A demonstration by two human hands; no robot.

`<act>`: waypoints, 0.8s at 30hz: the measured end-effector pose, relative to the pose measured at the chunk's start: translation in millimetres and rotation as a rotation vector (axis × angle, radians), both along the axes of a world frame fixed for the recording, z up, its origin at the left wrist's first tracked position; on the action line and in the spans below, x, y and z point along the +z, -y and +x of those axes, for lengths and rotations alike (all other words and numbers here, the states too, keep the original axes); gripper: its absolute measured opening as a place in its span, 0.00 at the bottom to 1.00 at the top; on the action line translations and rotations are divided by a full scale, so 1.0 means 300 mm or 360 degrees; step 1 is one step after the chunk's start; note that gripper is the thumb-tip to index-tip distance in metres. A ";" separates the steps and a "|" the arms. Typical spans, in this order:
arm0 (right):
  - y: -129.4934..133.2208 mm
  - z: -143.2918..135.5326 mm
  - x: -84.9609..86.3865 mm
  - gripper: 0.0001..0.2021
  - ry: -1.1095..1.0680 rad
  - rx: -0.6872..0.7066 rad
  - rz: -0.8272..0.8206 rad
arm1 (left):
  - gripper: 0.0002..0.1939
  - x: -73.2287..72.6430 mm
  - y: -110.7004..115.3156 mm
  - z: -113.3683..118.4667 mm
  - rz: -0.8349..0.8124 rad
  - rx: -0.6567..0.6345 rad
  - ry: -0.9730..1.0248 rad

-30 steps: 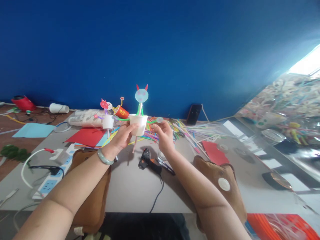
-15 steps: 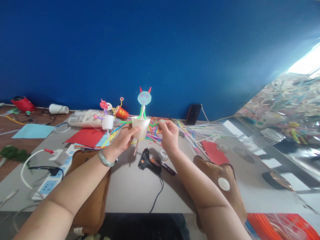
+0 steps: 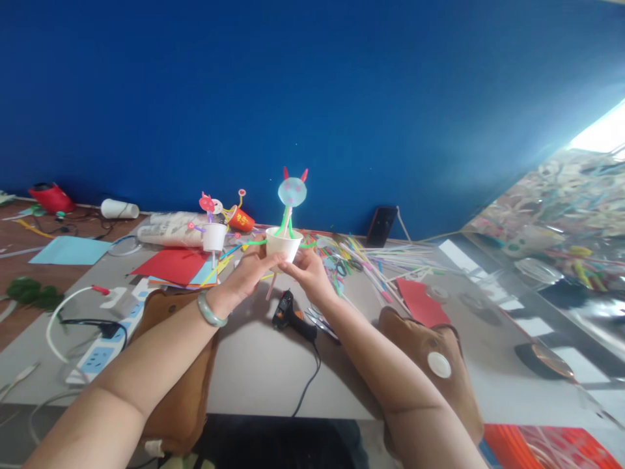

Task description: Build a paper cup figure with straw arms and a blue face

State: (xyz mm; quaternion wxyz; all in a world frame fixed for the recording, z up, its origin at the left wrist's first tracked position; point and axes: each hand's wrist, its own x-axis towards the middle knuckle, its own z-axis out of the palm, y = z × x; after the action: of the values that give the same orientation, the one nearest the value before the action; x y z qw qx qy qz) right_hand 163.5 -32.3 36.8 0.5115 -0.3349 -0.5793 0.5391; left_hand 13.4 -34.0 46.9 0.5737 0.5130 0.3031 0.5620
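Note:
Between my two hands I hold up a white paper cup (image 3: 283, 246). From its mouth rises a light blue round paper head (image 3: 292, 192) with two red horns, on green and pale stems. Green arms stick out at both sides of the cup, and a thin pinkish stick (image 3: 271, 286) hangs below it. My left hand (image 3: 251, 272) is closed round the cup's left side. At its right side, my right hand (image 3: 308, 273) is closed on the cup too, thumb in front. Below them a black glue gun (image 3: 291, 316) lies on the table.
A similar white cup figure (image 3: 213, 236) stands behind on the left, beside a red cup (image 3: 241, 219). Coloured pipe cleaners (image 3: 375, 260) spread at the back right. Scissors (image 3: 322, 320) lie by the glue gun. A power strip (image 3: 100, 355) and brown cushions (image 3: 178, 384) flank my arms.
My right hand has moved left, from the green arm's end to the cup's side. The cup figure has shifted slightly right in view. Scissors now show near the glue gun.

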 end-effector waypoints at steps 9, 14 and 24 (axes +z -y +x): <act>-0.027 0.039 0.015 0.21 -0.0079 -0.0351 0.0121 | 0.29 -0.017 -0.063 -0.036 0.0072 0.0148 0.0355; -0.039 0.052 0.015 0.21 -0.0022 -0.0418 0.0116 | 0.26 0.016 -0.072 -0.059 0.0096 0.0359 0.0372; -0.039 0.047 -0.006 0.21 0.0182 -0.0493 0.0190 | 0.16 0.020 -0.081 -0.061 0.0031 0.0633 0.0361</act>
State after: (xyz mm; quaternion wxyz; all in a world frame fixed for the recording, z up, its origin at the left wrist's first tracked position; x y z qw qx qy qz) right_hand 177.8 -20.6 34.9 0.5735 -0.4195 -0.5799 0.3985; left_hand -5.0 -9.7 52.8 0.4769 0.3821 0.3264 0.7211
